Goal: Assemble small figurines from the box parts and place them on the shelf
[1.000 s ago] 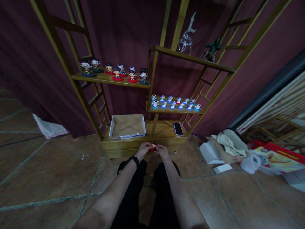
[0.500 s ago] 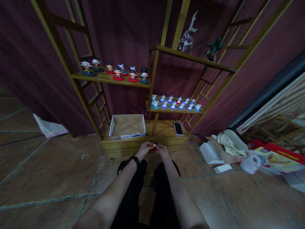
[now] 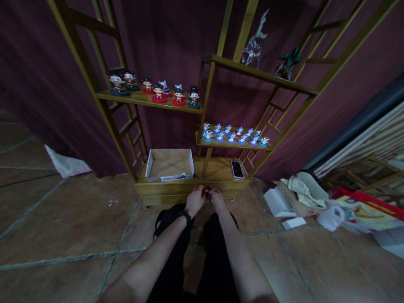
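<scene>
My left hand point(image 3: 195, 200) and my right hand point(image 3: 216, 198) meet in front of the wooden shelf's base point(image 3: 189, 190), above my knees. Both pinch a small figurine point(image 3: 206, 191) with a red base and dark head, which is mostly hidden between the fingers. A black band sits on my left wrist. Just behind my hands an open cardboard box point(image 3: 169, 165) rests on the bottom board, and a phone point(image 3: 237, 169) lies to its right.
Several red- and dark-based figurines point(image 3: 158, 90) line the left shelf, and several small blue ones point(image 3: 233, 135) the lower right shelf. A glass deer point(image 3: 253, 47) and a green figure point(image 3: 288, 63) stand higher. Boxes, cloth and bags point(image 3: 311, 198) litter the tiled floor at right.
My hands have closed more tightly round the figurine, so less of it shows. The view has tilted slightly, shifting the shelf upward in the frame.
</scene>
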Available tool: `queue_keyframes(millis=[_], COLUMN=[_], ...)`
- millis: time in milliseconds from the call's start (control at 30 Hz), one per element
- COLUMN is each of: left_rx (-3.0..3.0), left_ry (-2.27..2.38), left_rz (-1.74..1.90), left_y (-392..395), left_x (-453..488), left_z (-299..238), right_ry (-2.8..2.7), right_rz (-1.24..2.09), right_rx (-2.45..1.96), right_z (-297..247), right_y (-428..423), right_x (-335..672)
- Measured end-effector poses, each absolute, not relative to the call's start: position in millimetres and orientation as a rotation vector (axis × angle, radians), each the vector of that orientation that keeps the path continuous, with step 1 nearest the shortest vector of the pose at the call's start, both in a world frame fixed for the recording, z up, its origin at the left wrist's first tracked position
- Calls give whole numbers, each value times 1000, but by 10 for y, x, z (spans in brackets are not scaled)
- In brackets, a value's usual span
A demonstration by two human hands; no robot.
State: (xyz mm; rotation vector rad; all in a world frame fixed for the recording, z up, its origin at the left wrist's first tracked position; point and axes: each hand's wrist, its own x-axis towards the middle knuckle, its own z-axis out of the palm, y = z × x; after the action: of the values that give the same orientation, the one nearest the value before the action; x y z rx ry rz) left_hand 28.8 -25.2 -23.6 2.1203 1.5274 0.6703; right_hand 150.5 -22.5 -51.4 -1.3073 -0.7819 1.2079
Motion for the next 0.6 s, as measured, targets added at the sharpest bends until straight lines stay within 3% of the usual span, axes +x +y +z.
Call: queue_keyframes(millis=[233, 600], left_rx=[2407, 2716], left_ry=[1457, 1306], left_rz=[466, 379], left_y=[-301, -193], left_x=[207, 126], left_z=[-5, -5], right_ry=[-593, -529], right_rz=[1422, 1454], right_rx=[-1010, -978], right_z=[-333, -306], right_y=[-287, -263], right_x=[1476, 1452])
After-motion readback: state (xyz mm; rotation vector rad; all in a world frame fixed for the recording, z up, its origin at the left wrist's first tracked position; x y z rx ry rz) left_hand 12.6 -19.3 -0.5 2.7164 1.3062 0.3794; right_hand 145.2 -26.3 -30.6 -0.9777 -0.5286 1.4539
